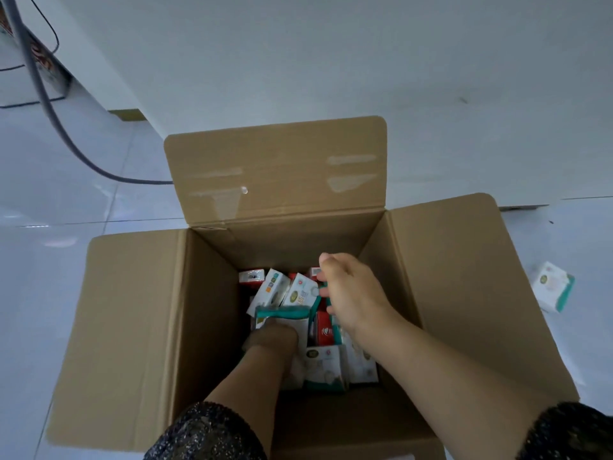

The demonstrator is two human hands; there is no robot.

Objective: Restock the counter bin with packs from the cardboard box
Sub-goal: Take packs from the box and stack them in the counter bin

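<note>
Head view, looking down: an open cardboard box [205, 327] stands on a pale tiled floor [49, 260], its four flaps spread outward. A jumble of small packs [326, 368], white with teal trim and some red, covers the bottom of the box.

The left hand [270, 340] reaches deep along the box's left wall, in shadow, and rests on a white pack with a teal strip [285, 313]. Its fingers are hidden, so whether it grips cannot be told.

The right hand [351, 290] sits higher, near the far right corner of the box, thumb raised and fingers curled round the teal edge of a white pack with a green logo [303, 293].

One stray pack [552, 287] lies on the floor beyond the right flap. A grey cable [49, 111] runs across the floor's far left corner.
</note>
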